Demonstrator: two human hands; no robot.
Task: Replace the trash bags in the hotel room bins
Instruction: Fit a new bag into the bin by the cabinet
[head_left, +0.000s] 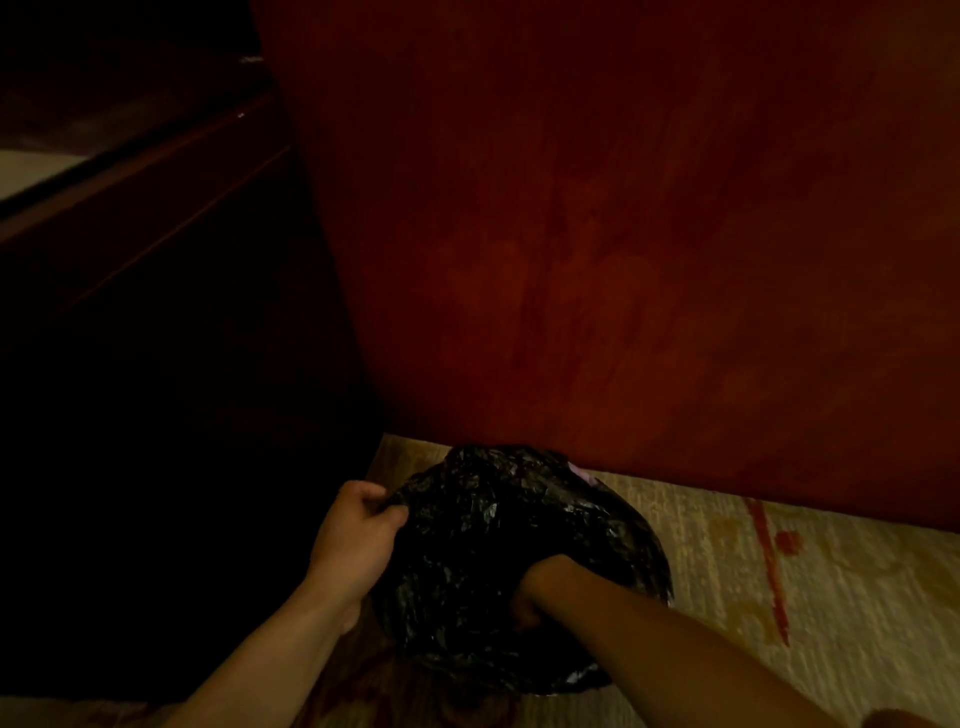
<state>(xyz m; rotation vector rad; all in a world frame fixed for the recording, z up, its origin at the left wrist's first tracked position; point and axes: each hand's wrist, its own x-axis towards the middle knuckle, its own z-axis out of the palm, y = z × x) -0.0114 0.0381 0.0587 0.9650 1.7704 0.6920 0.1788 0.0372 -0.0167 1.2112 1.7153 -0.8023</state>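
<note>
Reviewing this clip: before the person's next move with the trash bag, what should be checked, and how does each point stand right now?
1. Left hand has a firm hold on the bag: ok, its fingers pinch the near-left edge.
2. Right hand grip: cannot tell, its fingers are buried in the plastic.
3. Bag seated over the bin rim: cannot tell, the bin is hidden under the crumpled plastic.
4. Bag resting on the floor: ok, it sits on the carpet, close to the wooden panel.
5. Pale scrap at the bag's far edge identified: cannot tell what it is.
6. Light good enough to judge: not ok, the scene is dim.
</note>
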